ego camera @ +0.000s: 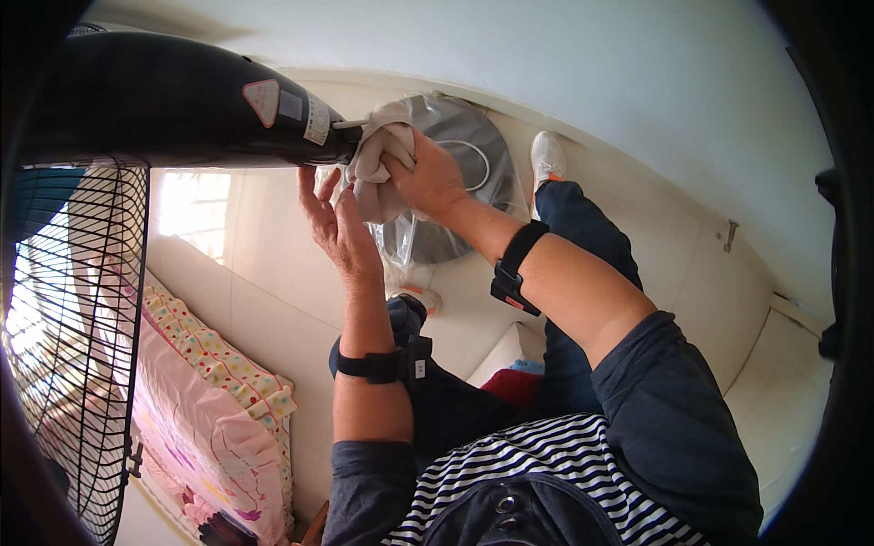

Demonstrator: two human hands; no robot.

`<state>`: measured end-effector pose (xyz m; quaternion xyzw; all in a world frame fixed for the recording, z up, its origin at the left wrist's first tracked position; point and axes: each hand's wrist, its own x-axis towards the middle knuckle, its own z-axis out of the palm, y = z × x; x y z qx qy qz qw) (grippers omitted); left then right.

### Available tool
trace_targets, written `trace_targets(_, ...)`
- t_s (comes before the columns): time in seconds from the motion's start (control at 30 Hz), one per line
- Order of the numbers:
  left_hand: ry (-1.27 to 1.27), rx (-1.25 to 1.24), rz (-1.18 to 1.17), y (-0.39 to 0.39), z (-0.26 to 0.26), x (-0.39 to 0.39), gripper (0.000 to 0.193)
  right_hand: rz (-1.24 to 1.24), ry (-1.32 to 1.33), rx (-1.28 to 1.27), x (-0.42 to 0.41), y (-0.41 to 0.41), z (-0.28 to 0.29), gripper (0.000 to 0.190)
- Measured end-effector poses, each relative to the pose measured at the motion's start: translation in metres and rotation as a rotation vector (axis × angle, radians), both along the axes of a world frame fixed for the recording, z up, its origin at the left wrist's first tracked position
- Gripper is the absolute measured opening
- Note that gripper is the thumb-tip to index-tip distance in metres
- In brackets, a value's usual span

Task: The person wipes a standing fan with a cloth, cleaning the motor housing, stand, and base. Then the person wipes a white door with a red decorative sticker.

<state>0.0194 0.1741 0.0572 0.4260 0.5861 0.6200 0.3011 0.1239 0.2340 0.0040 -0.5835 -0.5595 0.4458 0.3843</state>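
Note:
In my right hand is a bunched pale cloth, gripped between thumb and fingers. It lies against the narrow rear end of a black fan motor housing, which bears stickers with writing. A thin pale cord runs from that end towards the cloth. Just below the housing, my left hand is raised with its fingers apart and holds nothing. Its fingertips reach the housing's lower edge; whether they press on it I cannot tell. The fan's black wire grille fills the left side.
Beneath my hands, a round grey fan base wrapped in clear plastic stands on the pale tiled floor. A bed with pink bedding lies at lower left. The white wall runs along the far side, with a metal doorstop near it.

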Motion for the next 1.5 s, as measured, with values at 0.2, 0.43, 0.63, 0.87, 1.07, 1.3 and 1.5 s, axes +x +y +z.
trace_targets(0.2,-0.027,0.003,0.002,0.007,-0.009,0.000,0.058,0.285,-0.308,-0.438,0.027,0.001,-0.022,0.053)
trace_targets(0.43,-0.037,-0.073,0.007,0.008,-0.020,0.000,0.059,0.016,0.162,-0.071,0.017,0.019,-0.001,0.047)
trace_targets(0.63,-0.073,-0.113,0.020,0.009,-0.024,0.001,0.055,0.204,-0.276,-0.182,0.021,0.017,-0.017,0.046)
trace_targets(0.87,-0.106,-0.129,0.023,0.012,-0.026,-0.002,0.051,0.237,-0.230,-0.238,0.027,0.025,-0.013,0.049)
trace_targets(1.07,-0.115,-0.139,-0.003,0.011,-0.026,-0.003,0.049,0.142,-0.041,-0.028,0.022,0.042,0.004,0.044)
trace_targets(1.3,-0.089,-0.158,-0.006,0.012,-0.029,-0.004,0.049,0.392,-0.438,-0.325,0.036,0.023,-0.016,0.049)
trace_targets(1.5,-0.078,-0.184,-0.023,0.012,-0.028,-0.005,0.050,0.175,-0.212,-0.051,0.021,0.036,-0.006,0.049)
